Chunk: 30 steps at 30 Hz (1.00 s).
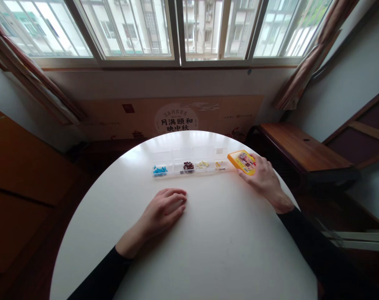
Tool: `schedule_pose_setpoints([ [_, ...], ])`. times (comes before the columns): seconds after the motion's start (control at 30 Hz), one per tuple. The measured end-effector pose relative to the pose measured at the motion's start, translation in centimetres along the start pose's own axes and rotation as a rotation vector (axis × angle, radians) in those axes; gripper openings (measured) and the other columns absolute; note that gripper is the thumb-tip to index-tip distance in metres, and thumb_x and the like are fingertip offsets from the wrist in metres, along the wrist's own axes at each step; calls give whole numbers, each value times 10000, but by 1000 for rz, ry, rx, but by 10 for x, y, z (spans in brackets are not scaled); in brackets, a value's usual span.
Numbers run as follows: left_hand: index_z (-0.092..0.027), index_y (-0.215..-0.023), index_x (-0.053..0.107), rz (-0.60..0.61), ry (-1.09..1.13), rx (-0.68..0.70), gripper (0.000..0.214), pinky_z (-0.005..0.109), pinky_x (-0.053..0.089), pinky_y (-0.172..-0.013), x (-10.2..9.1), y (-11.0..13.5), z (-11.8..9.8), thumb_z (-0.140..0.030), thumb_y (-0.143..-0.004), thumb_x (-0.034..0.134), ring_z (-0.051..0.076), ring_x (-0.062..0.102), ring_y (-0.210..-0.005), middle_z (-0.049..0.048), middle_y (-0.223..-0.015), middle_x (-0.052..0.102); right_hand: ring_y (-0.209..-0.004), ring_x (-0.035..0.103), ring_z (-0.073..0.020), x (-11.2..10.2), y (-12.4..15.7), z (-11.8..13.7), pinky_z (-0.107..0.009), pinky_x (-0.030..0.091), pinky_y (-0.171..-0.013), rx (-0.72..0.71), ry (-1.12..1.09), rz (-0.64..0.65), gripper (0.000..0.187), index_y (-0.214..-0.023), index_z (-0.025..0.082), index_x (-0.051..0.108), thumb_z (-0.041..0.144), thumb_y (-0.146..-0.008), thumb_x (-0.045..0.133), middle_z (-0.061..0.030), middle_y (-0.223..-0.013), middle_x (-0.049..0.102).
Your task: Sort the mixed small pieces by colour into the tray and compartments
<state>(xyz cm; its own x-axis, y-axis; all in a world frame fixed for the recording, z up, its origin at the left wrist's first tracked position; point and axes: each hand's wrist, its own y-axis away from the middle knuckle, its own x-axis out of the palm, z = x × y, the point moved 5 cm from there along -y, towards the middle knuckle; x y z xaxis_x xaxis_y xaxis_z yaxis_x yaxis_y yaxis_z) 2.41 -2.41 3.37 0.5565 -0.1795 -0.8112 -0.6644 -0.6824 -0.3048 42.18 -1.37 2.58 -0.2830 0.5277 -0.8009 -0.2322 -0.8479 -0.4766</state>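
My right hand (265, 178) is closed on a small yellow-orange box (242, 161) with a printed picture on its face, at the right side of the table. Just left of the box is a clear plastic compartment case (173, 172) with its lids raised. From left to right its compartments hold blue pieces (159, 170), dark brown pieces (188, 167), pale yellow pieces (203, 165) and a few deeper yellow pieces (219, 164). My left hand (164, 211) lies on the table in front of the case, fingers loosely bent, holding nothing.
Both hands are over a round white table (208, 250). Beyond its far edge, a printed cardboard panel (139, 118) stands below the windows. A wooden bench (298, 146) is to the right, and an orange-brown cabinet (17, 200) to the left.
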Motion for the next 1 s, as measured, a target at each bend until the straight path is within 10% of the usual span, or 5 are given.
schedule_pose_setpoints([
  [1.0, -287, -1191, 754, -13, 21, 12, 199, 430, 527, -1130, 2, 2, 1, -248, -1057, 612, 254, 704, -1256, 64, -1361, 753, -1183, 674, -387, 11, 9, 5, -501, 563, -988, -23, 235, 94, 686, -1419, 168, 616, 712, -1001, 585, -207, -1432, 653],
])
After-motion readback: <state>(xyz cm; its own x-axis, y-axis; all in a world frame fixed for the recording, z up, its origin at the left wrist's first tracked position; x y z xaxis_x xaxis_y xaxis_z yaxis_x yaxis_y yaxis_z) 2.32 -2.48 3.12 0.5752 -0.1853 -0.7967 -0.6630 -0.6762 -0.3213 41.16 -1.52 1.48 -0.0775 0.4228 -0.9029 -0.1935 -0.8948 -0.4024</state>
